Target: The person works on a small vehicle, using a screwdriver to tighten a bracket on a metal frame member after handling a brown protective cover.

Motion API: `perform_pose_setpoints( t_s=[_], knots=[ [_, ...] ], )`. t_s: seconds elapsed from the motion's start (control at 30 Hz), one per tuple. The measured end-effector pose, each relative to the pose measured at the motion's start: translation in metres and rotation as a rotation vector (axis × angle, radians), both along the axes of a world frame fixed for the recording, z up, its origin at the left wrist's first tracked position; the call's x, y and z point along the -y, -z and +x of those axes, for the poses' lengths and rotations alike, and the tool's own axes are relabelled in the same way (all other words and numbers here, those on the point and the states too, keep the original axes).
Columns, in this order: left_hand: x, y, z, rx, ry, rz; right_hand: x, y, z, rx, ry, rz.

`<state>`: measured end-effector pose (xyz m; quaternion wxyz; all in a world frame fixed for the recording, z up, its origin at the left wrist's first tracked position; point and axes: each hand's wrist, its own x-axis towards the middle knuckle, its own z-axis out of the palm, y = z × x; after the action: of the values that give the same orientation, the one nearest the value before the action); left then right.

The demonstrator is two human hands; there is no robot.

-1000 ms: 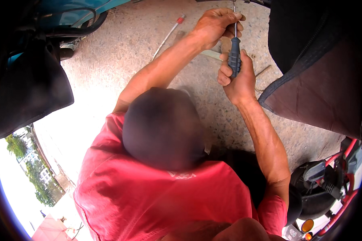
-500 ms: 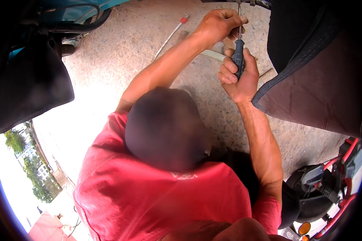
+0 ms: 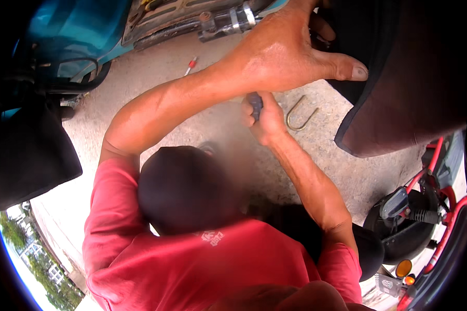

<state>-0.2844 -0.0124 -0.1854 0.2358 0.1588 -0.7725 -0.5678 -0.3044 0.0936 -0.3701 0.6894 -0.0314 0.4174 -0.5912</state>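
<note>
My left hand [image 3: 296, 57] is raised at the top against a dark fabric flap [image 3: 399, 93], thumb stretched out and fingers apart, some partly out of sight. Below it, my right hand [image 3: 269, 116] grips the dark handle of a screwdriver [image 3: 256, 105], whose shaft is hidden. A U-shaped metal rod [image 3: 301, 127] lies on the concrete just right of that hand. A pale rod with a red end [image 3: 192, 65] lies to the left, behind my left forearm. A blurred dark rounded shape [image 3: 181, 189] fills the middle, above my red shirt.
A teal vehicle body [image 3: 75, 28] with black tubing and a hanging dark flap [image 3: 31, 155] is at upper left. A banded metal tube [image 3: 225, 23] runs along the top. A red-framed motorbike [image 3: 415, 223] stands at lower right. Trees show at lower left.
My left hand has left the screwdriver shaft and reaches across to the fabric flap, covering more of the view. My right hand has moved left and lower. More of the vehicle's underside shows.
</note>
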Motion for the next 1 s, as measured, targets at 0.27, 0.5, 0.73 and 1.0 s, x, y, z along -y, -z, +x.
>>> perform_pose_setpoints(
  t_s=[0.27, 0.5, 0.73, 1.0],
  knots=[
    [0.02, 0.012, -0.039, 0.07, -0.045, -0.607, -0.027, -0.05, -0.087, -0.783, -0.565, -0.009],
    [0.036, 0.034, -0.035, 0.129, -0.172, -0.958, -0.072, -0.086, -0.175, -0.715, -0.188, -0.073],
    [0.034, 0.01, -0.045, 0.206, -0.39, -0.958, -0.077, -0.127, -0.191, -0.481, -0.027, -0.212],
    [0.028, -0.008, -0.037, 0.125, -0.451, -0.922, -0.089, -0.177, -0.21, -0.403, 0.056, -0.292]
  ],
)
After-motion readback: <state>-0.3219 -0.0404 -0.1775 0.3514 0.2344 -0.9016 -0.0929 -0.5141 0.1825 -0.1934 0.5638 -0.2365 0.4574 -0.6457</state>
